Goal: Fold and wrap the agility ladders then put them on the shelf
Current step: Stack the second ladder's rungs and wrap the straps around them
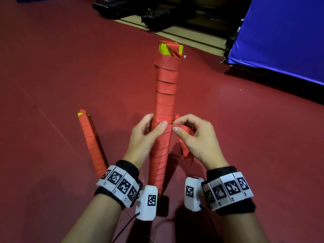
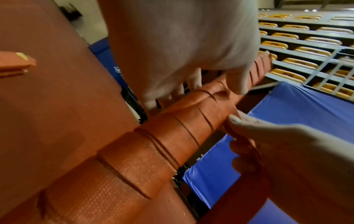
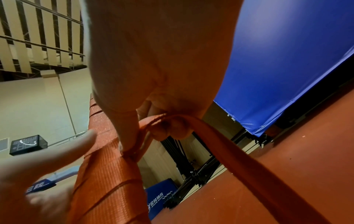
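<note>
Red webbing wound in tight spirals is covering the long upright bundle of yellow plastic ladder rungs, which is standing on the dark red floor and looking light and stiff at the core, soft and slack-prone outside. Left of that bundle, a second wrapped red ladder bundle is lying on the floor, not yet shelved. At the upright bundle's middle, the left hand is gripping the shaft while the right hand is pinching the loose red strap end, the best hold; no container is showing.

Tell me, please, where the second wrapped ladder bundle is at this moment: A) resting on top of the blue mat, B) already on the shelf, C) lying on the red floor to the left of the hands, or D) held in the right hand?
C: the second bundle lies on the red floor, left of the left hand, which grips the upright bundle.
</note>
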Action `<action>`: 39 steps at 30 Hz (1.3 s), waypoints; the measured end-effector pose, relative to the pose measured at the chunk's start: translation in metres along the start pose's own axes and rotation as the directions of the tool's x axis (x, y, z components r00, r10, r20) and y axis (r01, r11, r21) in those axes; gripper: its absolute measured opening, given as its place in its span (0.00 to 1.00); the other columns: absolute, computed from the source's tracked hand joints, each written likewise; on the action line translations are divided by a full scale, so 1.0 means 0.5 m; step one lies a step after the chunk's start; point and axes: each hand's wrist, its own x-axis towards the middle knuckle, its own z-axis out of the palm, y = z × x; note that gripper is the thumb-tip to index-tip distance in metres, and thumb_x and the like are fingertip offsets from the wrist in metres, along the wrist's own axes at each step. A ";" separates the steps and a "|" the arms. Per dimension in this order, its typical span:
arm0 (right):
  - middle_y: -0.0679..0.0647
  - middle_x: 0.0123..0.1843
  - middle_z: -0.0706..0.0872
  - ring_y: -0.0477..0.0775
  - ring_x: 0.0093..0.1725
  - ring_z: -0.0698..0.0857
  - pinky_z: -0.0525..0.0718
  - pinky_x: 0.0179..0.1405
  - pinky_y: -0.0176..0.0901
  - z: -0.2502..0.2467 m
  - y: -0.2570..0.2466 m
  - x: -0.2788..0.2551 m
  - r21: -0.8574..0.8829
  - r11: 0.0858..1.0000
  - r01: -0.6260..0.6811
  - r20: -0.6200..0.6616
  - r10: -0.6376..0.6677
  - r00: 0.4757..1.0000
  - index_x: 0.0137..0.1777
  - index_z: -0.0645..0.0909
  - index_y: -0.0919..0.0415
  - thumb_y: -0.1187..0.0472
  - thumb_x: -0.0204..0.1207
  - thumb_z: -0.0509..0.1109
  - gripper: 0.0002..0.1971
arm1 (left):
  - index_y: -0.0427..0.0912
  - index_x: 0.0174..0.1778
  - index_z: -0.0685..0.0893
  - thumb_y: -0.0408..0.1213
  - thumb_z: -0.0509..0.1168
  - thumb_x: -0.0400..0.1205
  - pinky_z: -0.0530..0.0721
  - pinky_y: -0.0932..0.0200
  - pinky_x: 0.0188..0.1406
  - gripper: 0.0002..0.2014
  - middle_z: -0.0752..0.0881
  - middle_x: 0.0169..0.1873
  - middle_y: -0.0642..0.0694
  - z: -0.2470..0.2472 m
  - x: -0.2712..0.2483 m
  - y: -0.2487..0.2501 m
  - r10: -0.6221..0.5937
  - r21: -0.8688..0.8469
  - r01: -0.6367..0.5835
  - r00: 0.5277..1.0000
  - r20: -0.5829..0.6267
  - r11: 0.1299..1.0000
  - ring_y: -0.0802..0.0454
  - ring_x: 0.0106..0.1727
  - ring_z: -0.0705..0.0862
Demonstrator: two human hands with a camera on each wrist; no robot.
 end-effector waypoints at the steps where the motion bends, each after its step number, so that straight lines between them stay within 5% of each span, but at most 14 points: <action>1: 0.38 0.44 0.92 0.41 0.49 0.90 0.85 0.56 0.39 0.004 -0.002 0.000 -0.001 1.000 -0.001 0.005 0.001 1.000 0.46 0.89 0.49 0.65 0.76 0.79 0.08 | 0.44 0.54 0.88 0.41 0.74 0.83 0.83 0.65 0.50 0.07 0.92 0.44 0.52 0.003 0.001 0.002 0.046 0.041 -0.044 0.997 -0.054 0.998 0.59 0.48 0.88; 4: 0.38 0.44 0.92 0.40 0.50 0.90 0.84 0.57 0.37 0.009 -0.006 0.001 0.017 1.000 0.001 0.022 -0.002 1.000 0.46 0.90 0.49 0.65 0.75 0.80 0.09 | 0.43 0.51 0.89 0.38 0.76 0.82 0.83 0.64 0.48 0.05 0.92 0.42 0.52 -0.006 0.013 0.009 0.050 0.042 -0.046 0.995 -0.086 0.998 0.60 0.45 0.88; 8: 0.37 0.45 0.92 0.37 0.48 0.89 0.83 0.54 0.35 -0.003 0.007 -0.001 0.003 1.000 -0.028 0.027 0.028 0.999 0.48 0.91 0.50 0.62 0.75 0.82 0.06 | 0.36 0.63 0.86 0.42 0.73 0.79 0.86 0.58 0.53 0.19 0.93 0.48 0.47 -0.023 0.018 0.009 -0.043 -0.086 0.043 0.999 0.004 0.995 0.54 0.50 0.89; 10: 0.35 0.45 0.92 0.35 0.42 0.88 0.83 0.49 0.37 -0.012 0.016 -0.001 -0.023 0.998 -0.064 0.047 0.065 0.997 0.50 0.92 0.49 0.60 0.76 0.81 0.06 | 0.37 0.66 0.82 0.42 0.72 0.79 0.86 0.59 0.52 0.21 0.92 0.48 0.47 -0.023 0.017 0.006 -0.083 -0.161 0.088 0.996 0.040 0.983 0.53 0.49 0.90; 13: 0.37 0.45 0.93 0.38 0.46 0.90 0.85 0.53 0.43 -0.009 0.018 0.000 0.007 0.998 -0.061 0.053 0.060 0.997 0.48 0.92 0.48 0.61 0.78 0.79 0.06 | 0.44 0.65 0.77 0.45 0.71 0.78 0.87 0.60 0.47 0.21 0.92 0.45 0.51 -0.014 0.015 0.007 -0.113 -0.164 0.122 0.991 0.067 0.979 0.55 0.46 0.89; 16: 0.39 0.37 0.90 0.50 0.38 0.86 0.84 0.46 0.54 0.012 0.019 -0.002 0.021 0.996 -0.083 0.020 0.083 0.996 0.44 0.88 0.48 0.60 0.78 0.77 0.04 | 0.49 0.63 0.72 0.54 0.75 0.75 0.85 0.57 0.47 0.27 0.89 0.43 0.56 0.000 0.009 0.007 -0.100 -0.107 0.107 0.993 0.064 0.989 0.58 0.44 0.87; 20: 0.45 0.36 0.89 0.56 0.34 0.80 0.82 0.40 0.60 0.020 0.020 -0.006 0.101 0.989 -0.104 -0.028 0.107 0.994 0.41 0.87 0.48 0.56 0.75 0.77 0.02 | 0.48 0.61 0.70 0.59 0.79 0.68 0.85 0.61 0.52 0.34 0.85 0.49 0.52 0.018 -0.007 0.009 -0.001 0.131 0.010 0.998 -0.065 0.991 0.61 0.47 0.86; 24: 0.40 0.31 0.87 0.45 0.27 0.75 0.72 0.28 0.45 0.027 0.011 -0.008 0.123 0.985 -0.124 -0.017 0.127 0.992 0.40 0.88 0.48 0.59 0.77 0.78 0.06 | 0.47 0.55 0.77 0.46 0.80 0.78 0.81 0.68 0.50 0.19 0.87 0.48 0.51 0.027 -0.007 0.004 0.128 0.165 -0.090 0.964 -0.233 0.982 0.61 0.47 0.85; 28: 0.41 0.38 0.92 0.43 0.36 0.84 0.81 0.39 0.45 0.040 0.012 -0.011 0.155 0.980 -0.121 0.017 0.120 0.993 0.43 0.90 0.51 0.61 0.78 0.78 0.04 | 0.48 0.52 0.86 0.45 0.77 0.78 0.80 0.68 0.50 0.11 0.89 0.46 0.52 0.005 0.012 0.004 0.087 0.042 -0.079 0.961 -0.263 0.996 0.61 0.48 0.85; 34: 0.38 0.36 0.90 0.35 0.35 0.82 0.77 0.41 0.34 0.034 0.018 -0.007 0.126 0.981 -0.150 0.012 0.150 0.989 0.42 0.90 0.50 0.59 0.76 0.80 0.03 | 0.44 0.50 0.89 0.45 0.71 0.80 0.80 0.54 0.47 0.09 0.86 0.38 0.53 -0.005 0.009 0.009 -0.013 -0.104 -0.002 0.991 -0.137 0.995 0.54 0.42 0.82; 37: 0.39 0.48 0.93 0.36 0.48 0.88 0.83 0.54 0.39 0.042 0.017 -0.008 0.155 0.971 -0.182 -0.011 0.186 0.983 0.41 0.90 0.49 0.59 0.75 0.81 0.04 | 0.44 0.58 0.84 0.47 0.71 0.80 0.84 0.53 0.42 0.14 0.88 0.40 0.48 -0.004 0.007 0.003 -0.034 -0.142 0.016 0.991 -0.131 0.990 0.51 0.40 0.84; 39: 0.42 0.48 0.93 0.41 0.46 0.89 0.86 0.52 0.48 0.052 0.016 -0.010 0.157 0.969 -0.193 -0.008 0.196 0.980 0.40 0.89 0.48 0.57 0.75 0.81 0.05 | 0.46 0.60 0.79 0.49 0.71 0.79 0.86 0.58 0.39 0.17 0.90 0.41 0.48 -0.004 0.008 0.001 -0.045 -0.150 0.023 0.988 -0.150 0.988 0.53 0.38 0.86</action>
